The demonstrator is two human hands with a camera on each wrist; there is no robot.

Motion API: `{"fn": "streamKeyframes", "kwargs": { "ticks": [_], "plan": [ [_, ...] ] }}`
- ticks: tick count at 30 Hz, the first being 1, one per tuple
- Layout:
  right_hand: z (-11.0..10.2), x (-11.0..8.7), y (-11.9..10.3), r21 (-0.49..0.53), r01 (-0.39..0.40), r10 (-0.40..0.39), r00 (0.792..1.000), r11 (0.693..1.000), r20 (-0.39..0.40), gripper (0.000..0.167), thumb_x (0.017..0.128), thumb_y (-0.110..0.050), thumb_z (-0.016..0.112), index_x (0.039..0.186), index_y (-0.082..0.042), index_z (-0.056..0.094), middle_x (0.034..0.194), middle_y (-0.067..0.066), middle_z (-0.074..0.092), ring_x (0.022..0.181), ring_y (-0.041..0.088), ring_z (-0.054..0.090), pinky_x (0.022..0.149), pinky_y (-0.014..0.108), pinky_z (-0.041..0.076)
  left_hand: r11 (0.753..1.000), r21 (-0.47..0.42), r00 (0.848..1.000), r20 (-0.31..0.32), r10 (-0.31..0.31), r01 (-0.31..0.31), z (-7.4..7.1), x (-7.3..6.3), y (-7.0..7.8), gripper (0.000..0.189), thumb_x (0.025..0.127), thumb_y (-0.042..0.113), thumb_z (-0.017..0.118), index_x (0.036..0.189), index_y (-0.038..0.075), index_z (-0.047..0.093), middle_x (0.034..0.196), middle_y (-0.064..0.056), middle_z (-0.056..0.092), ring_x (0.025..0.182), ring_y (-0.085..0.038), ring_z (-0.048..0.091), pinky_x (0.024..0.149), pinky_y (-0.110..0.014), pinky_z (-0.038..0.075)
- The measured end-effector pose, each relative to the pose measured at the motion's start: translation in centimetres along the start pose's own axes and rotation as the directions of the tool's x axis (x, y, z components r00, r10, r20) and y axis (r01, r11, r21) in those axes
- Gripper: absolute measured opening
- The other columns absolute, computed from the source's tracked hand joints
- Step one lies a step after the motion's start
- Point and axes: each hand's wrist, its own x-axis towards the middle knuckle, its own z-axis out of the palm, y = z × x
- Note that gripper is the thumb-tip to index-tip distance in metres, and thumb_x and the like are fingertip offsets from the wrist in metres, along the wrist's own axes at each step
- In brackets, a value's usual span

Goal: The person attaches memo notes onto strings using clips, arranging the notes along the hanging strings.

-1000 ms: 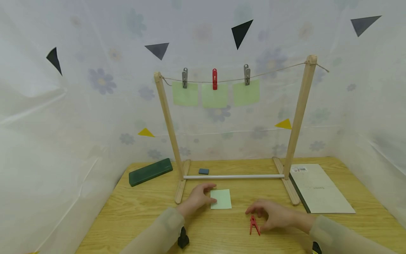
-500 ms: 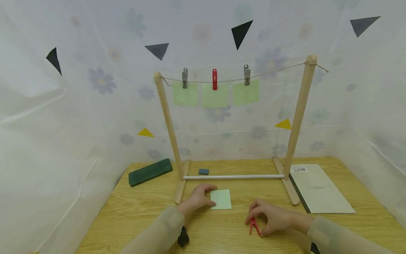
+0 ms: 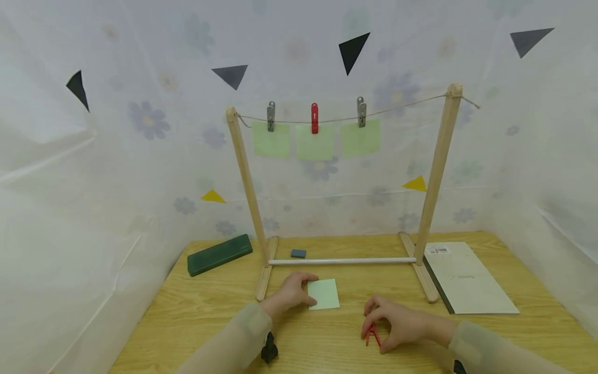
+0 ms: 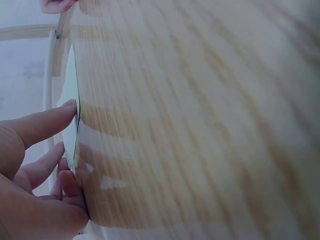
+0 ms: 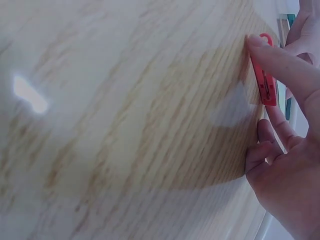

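In the head view my left hand [image 3: 291, 292] lies at the left side of a square of pale green paper [image 3: 327, 294] on the table. Its thumb touches the paper's near left corner, and the index finger reaches along the far left. From the left wrist the thumb tip shows against the paper [image 4: 70, 92], with the other fingers loosely bent below. To the right, my right hand [image 3: 397, 323] pinches a red clothespin [image 3: 373, 332] between thumb and fingers, low at the tabletop. The right wrist view shows this clothespin [image 5: 265, 82] side-on, the thumb across one end.
Behind the hands stands a wooden frame [image 3: 434, 182] with a white crossbar [image 3: 343, 261]. On its string [image 3: 397, 108] hang several green papers, held by two grey clothespins and a red one [image 3: 315, 118]. A green case [image 3: 219, 254], a small blue block [image 3: 298, 253] and a notebook [image 3: 472, 280] lie around.
My right hand has come down around the red clothespin, its fingers closing on it and partly covering it. My left hand stays at the paper. The head view has shifted slightly.
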Motion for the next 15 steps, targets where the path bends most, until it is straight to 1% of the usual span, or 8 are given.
{"fn": "streamKeyframes", "kwargs": {
  "ticks": [3,8,15],
  "plan": [
    [0.11,0.06,-0.07,-0.015,0.003,-0.003,1.000,1.000,-0.009,0.034,0.076,-0.024,0.085,0.108,-0.024,0.072,0.119,0.009,0.048,0.111,0.004,0.041,0.092,0.026,0.041,1.000,0.016,1.000,0.001,-0.003,0.003,-0.01,-0.07,0.17,0.057,0.070,-0.004,0.085,0.124,-0.002,0.065,0.125,-0.020,0.060,0.115,-0.035,0.055,0.101,-0.050,0.045],
    [0.10,0.05,-0.21,-0.009,0.000,0.000,1.000,1.000,-0.016,0.031,0.078,-0.031,0.084,0.106,-0.023,0.072,0.117,0.009,0.049,0.110,0.003,0.042,0.091,0.026,0.041,1.000,0.010,1.000,-0.015,-0.015,0.015,0.12,0.04,0.29,0.056,0.068,-0.006,0.086,0.121,-0.001,0.067,0.122,-0.019,0.060,0.111,-0.033,0.055,0.100,-0.048,0.046],
    [0.10,0.05,-0.03,0.046,0.018,-0.017,0.999,0.999,-0.032,0.031,0.079,-0.033,0.082,0.104,-0.020,0.070,0.107,0.000,0.053,0.097,0.004,0.047,0.082,0.025,0.042,0.999,-0.033,0.999,-0.031,-0.043,0.042,0.22,0.16,0.15,0.055,0.068,-0.008,0.085,0.119,0.005,0.068,0.117,-0.013,0.061,0.104,-0.024,0.053,0.095,-0.045,0.047]
  ]
}}
